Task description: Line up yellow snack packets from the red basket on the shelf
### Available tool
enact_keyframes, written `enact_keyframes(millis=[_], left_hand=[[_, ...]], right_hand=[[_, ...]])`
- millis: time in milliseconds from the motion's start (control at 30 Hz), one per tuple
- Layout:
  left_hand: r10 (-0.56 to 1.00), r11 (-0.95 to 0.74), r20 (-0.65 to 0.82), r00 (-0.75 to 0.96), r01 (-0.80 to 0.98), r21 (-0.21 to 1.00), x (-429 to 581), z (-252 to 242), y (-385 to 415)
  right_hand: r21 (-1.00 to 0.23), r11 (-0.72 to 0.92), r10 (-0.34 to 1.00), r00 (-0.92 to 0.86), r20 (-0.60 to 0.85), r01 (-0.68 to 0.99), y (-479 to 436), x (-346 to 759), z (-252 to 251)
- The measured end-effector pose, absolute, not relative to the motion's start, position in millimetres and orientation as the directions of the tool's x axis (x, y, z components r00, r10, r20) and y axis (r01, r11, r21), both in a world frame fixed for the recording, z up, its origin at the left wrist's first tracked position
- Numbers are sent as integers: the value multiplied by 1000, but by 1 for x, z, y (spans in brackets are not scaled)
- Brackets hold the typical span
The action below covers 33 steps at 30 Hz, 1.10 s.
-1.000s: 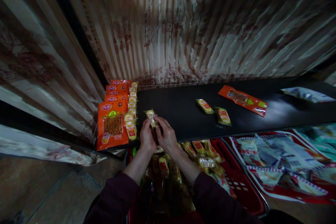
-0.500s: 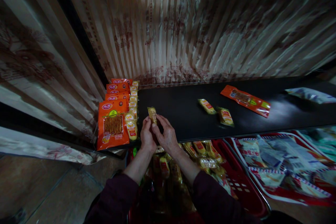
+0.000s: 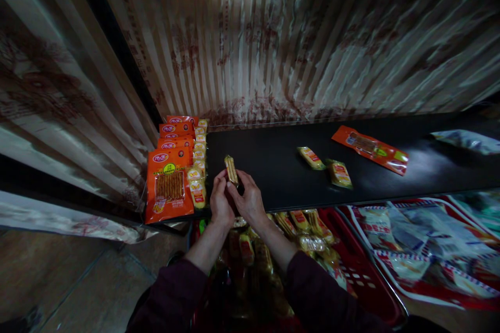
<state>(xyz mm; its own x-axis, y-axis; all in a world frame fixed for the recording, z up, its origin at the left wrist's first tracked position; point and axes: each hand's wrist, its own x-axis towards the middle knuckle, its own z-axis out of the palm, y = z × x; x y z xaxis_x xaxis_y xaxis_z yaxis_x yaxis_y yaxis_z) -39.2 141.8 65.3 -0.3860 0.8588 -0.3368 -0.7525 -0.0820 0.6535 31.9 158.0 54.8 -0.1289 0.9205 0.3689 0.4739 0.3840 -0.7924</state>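
Note:
Between my two hands, over the front edge of the black shelf, is a small wrapped biscuit pack, seen on its narrow side with its layers showing. My left hand grips its lower left with thumb and fingers. From the other side, my right hand pinches the same pack. Left of my hands stand a row of orange snack bags and, beside it, a row of yellow biscuit packs. Below my forearms, a red basket holds many similar wrapped packs.
Two loose biscuit packs lie on the shelf to the right. Farther right are a flat orange packet and a whitish bag. Another basket of white bags stands at lower right. A pleated, printed curtain hangs behind.
The biscuit pack has turned in my hands, so its layered side now shows, and it has shifted slightly right. Both hands still hold it. The view has moved slightly.

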Motion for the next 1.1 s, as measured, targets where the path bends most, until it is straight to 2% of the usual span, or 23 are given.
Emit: enact_keyframes(millis=[267,533,800,1100], left_hand=[[866,-94,-288,-409,-698,710,-37,62,142],[874,-109,-184,-449,-552,827,-39,56,139],[889,-145,-111,-443,-505,851,-42,41,141],[875,-173,-82,-477,-467,867,-44,42,141]], right_hand=[[-812,337,935,-66,349,476,161,31,56],[-831,281,955,-51,293,480,162,30,52],[-851,242,967,-39,253,466,166,29,52],[-833,282,955,-56,292,475,175,27,43]])
